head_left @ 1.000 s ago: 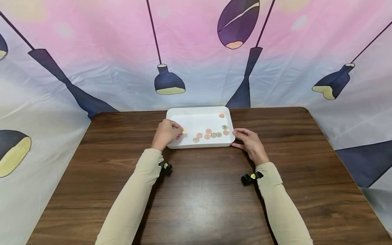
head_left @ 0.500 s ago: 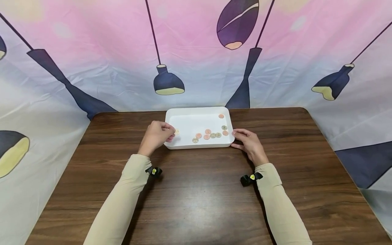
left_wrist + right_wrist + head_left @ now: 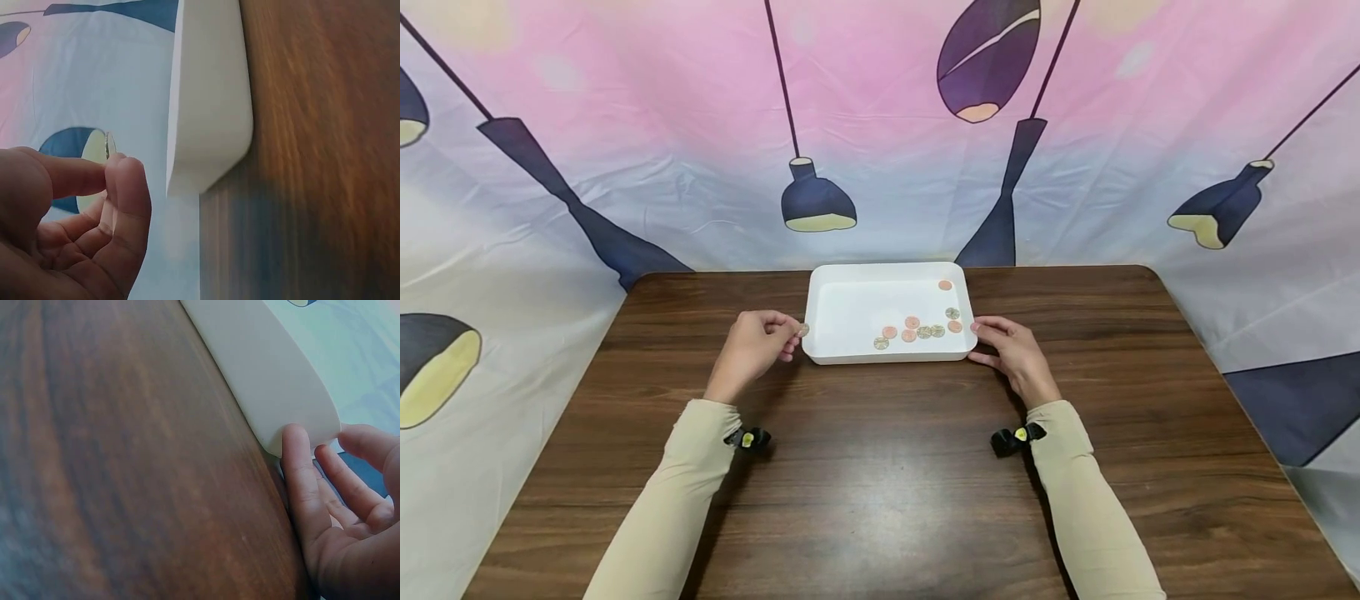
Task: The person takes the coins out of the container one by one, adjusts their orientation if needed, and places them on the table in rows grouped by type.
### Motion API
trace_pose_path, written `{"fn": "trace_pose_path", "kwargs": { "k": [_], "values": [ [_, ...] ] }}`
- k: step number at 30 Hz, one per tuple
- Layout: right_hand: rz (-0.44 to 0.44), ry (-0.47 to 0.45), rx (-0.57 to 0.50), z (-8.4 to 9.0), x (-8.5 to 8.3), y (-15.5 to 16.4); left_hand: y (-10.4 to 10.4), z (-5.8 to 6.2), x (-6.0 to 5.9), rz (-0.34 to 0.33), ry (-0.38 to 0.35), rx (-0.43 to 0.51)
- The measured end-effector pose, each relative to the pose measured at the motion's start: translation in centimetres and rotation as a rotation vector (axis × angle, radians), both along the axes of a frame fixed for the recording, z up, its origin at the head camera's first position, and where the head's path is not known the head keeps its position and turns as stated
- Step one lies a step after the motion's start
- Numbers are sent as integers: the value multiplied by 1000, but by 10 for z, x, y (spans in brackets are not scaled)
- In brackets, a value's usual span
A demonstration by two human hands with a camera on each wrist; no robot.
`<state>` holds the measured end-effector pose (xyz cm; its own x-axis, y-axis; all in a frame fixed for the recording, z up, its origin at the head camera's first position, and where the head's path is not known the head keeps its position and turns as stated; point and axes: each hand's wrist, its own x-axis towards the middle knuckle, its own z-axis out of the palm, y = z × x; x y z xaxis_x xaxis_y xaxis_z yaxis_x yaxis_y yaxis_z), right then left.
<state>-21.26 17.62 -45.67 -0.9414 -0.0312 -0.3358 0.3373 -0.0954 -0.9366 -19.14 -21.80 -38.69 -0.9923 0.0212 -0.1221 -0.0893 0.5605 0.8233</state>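
Note:
A white tray [image 3: 850, 293] sits at the far middle of the wooden table, with several copper and silver coins [image 3: 917, 329] lying in its right half. My left hand [image 3: 756, 343] hovers just left of the tray's near left corner [image 3: 209, 125] and pinches a single coin [image 3: 803, 330] between thumb and fingertips; that coin [image 3: 110, 145] shows edge-on in the left wrist view. My right hand [image 3: 1011, 350] rests on the table, thumb and fingers touching the tray's near right corner [image 3: 281, 394].
The brown wooden table [image 3: 887, 467] spreads wide toward me. A cloth backdrop [image 3: 700, 150] printed with hanging lamps rises right behind the tray and along both sides of the table.
My left hand has drawn leftward out of the tray with the coin pinched in it, past the tray's left rim. The right hand has stayed on the tray's corner.

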Motion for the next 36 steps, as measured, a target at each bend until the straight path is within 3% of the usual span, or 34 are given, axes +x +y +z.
{"fn": "trace_pose_path", "kwargs": {
  "k": [4,10,18,32,36],
  "values": [
    [1,-3,0,0,-1,0,-14,-2,7,9,-37,36],
    [-4,-8,-10,2,-2,1,-37,-10,15,27,-102,161],
    [-3,-10,-11,2,-2,1,-61,-19,26,44,-131,192],
    [-6,-16,-15,1,-1,-1,-97,-32,42,125,-164,81],
    [-9,-19,-10,0,-1,0,-106,-33,46,122,-184,46]
  ]
}}
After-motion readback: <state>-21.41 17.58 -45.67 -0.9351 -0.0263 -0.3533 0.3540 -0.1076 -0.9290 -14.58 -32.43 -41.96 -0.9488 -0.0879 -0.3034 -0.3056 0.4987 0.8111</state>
